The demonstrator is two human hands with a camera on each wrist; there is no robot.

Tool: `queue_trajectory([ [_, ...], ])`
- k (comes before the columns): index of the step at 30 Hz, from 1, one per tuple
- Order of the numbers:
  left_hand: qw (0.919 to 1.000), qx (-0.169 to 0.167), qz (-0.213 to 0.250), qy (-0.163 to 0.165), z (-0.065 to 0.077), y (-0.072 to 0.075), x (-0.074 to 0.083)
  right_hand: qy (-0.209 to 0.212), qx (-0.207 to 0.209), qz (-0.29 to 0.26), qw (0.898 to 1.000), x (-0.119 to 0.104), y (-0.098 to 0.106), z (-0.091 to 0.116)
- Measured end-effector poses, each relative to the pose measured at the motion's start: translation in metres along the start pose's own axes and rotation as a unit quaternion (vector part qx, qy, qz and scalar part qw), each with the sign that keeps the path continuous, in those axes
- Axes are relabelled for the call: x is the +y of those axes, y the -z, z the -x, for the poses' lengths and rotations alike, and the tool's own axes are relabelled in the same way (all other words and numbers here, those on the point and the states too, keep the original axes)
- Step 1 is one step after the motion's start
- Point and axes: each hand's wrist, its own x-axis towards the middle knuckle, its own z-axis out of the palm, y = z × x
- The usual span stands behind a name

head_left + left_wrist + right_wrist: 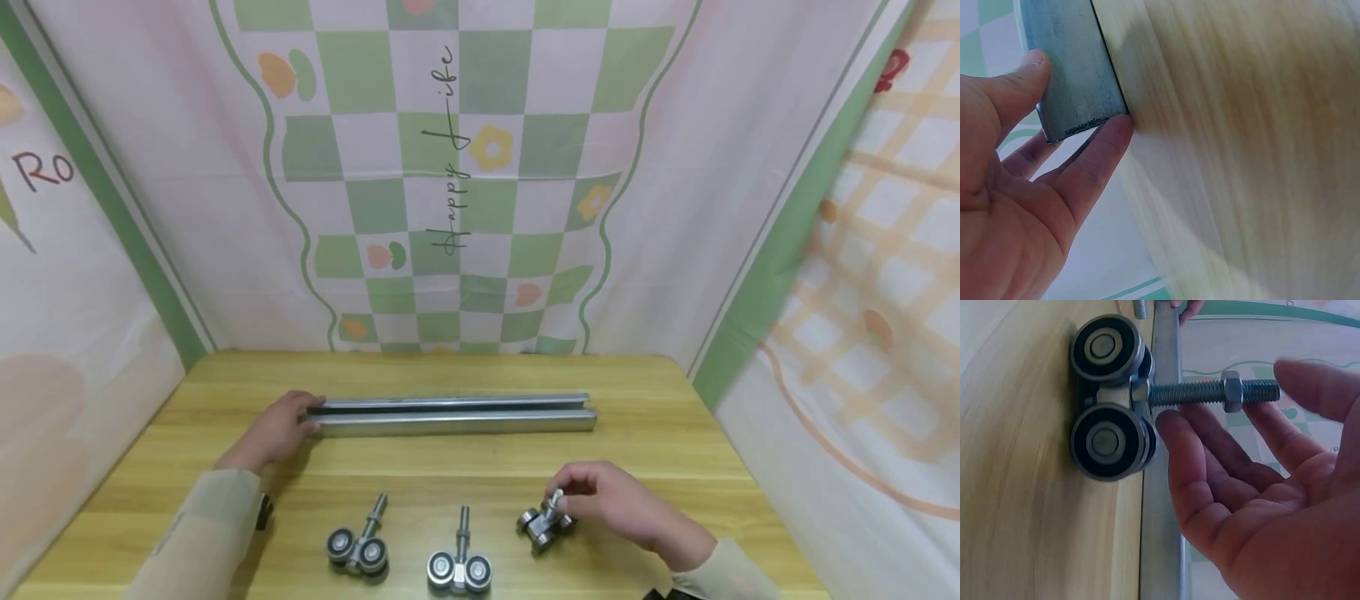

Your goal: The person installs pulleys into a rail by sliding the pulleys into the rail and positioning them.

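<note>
The step in hand appears to be taking up one roller while the rail is steadied. The rail [457,423] lies across the table [450,467] behind the rollers, its lengthwise slot visible from above. The left hand [277,429] grips the left end of the rail between thumb and fingers, the fingers parted and only slightly bent. The right hand [622,504] holds the right roller [542,527] by its bolt [1188,394], with the fingers curled loosely behind the shank and the thumb at the free end, beyond the nut [1232,391]; how firmly they press cannot be told. The bolt is tilted up from the table; whether the wheels [1107,442] bear on the wood is unclear. The left roller [367,552] and the middle roller [459,573] lie apart on the table, bolts directed toward the rail, neither touched by a hand. The next move probably calls for a firmer pinch on the bolt before any lift, with the left hand holding the rail end steady and the right roller kept from twisting.
</note>
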Motion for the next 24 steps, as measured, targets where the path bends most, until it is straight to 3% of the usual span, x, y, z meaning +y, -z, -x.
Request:
queue_trajectory([
  [12,0.9999,-0.001,-0.010,0.002,-0.001,-0.001,-0.003,0.001,0.049,0.124,0.991,0.003,-0.009,0.000],
  [24,0.9999,-0.004,-0.009,0.008,-0.001,-0.001,-0.001,-0.004,0.081,0.146,0.986,0.007,-0.006,0.001],
])
